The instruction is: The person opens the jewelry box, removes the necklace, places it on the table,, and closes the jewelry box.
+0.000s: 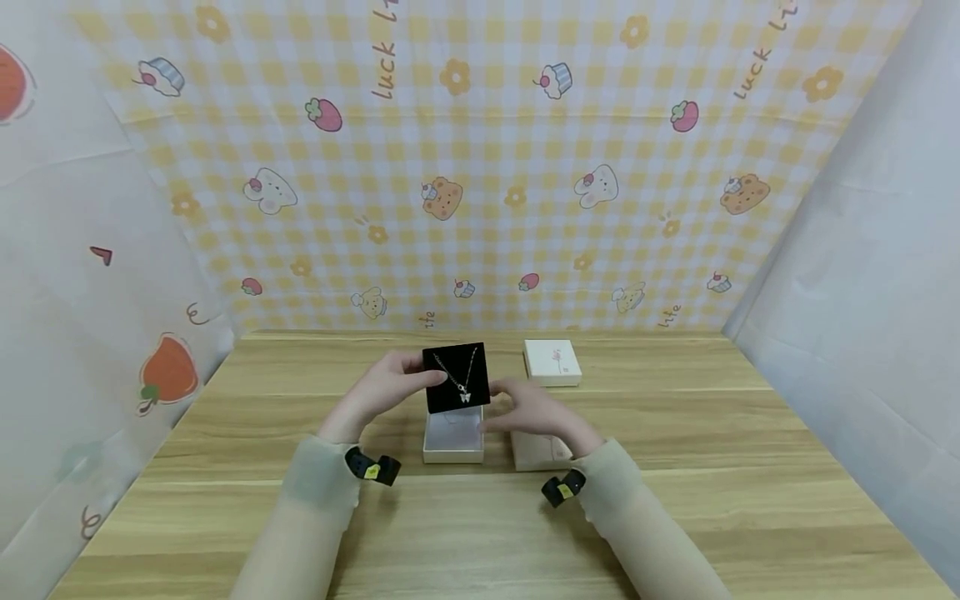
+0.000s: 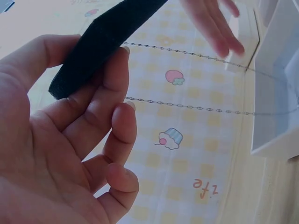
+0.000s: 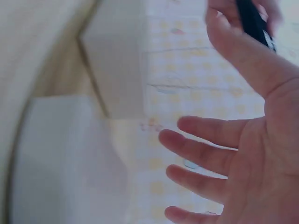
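My left hand (image 1: 386, 386) pinches a black jewelry pad (image 1: 452, 363) by its left side, thumb in front and fingers behind. A silver necklace (image 1: 465, 397) with a butterfly pendant lies across the pad's face. In the left wrist view, a long loop of its chain (image 2: 187, 54) hangs from behind the pad, reaching down toward the open box. That white box base (image 1: 453, 456) stands under the pad. Just right of the pad is my right hand (image 1: 531, 407), its spread fingers holding nothing, as the right wrist view shows.
A white lid (image 1: 538, 454) with a faint print lies right of the box base, partly hidden under my right hand. Farther back on the wooden table (image 1: 675, 467) is a white box (image 1: 552, 361) with a red flower print. A checked cloth (image 1: 495, 167) hangs behind.
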